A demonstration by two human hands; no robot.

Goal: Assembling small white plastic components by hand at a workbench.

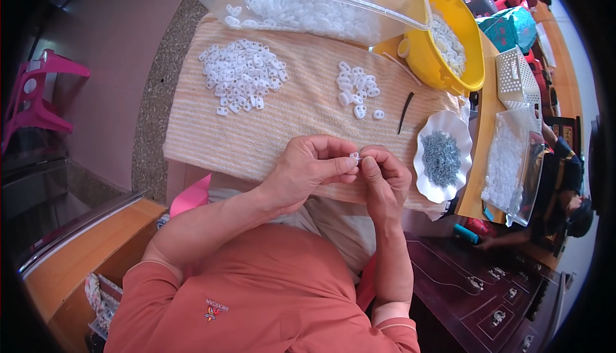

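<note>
Between the thumb and fingers of my left hand (314, 166) is a small white plastic piece (354, 155) with a hole in it. The thumb and forefinger of my right hand (386, 178) pinch together right against it; whatever they hold is too small to make out. Both hands meet over the near edge of a striped towel (301, 109). Beyond them lies a small group of white two-holed oval pieces (358, 84). Farther left is a larger heap of similar white pieces (242, 74). Right of my right hand, a white wavy-rimmed dish (420, 168) contains many small grey metal parts (441, 159).
A clear plastic bin (401, 16) of white pieces stands at the far edge, beside a yellow tub (476, 64). A black strip (405, 112) lies on the towel. Rightward are a clear tray (523, 193), a white perforated basket (513, 77) and another person (564, 186). A pink stool (38, 96) stands left.
</note>
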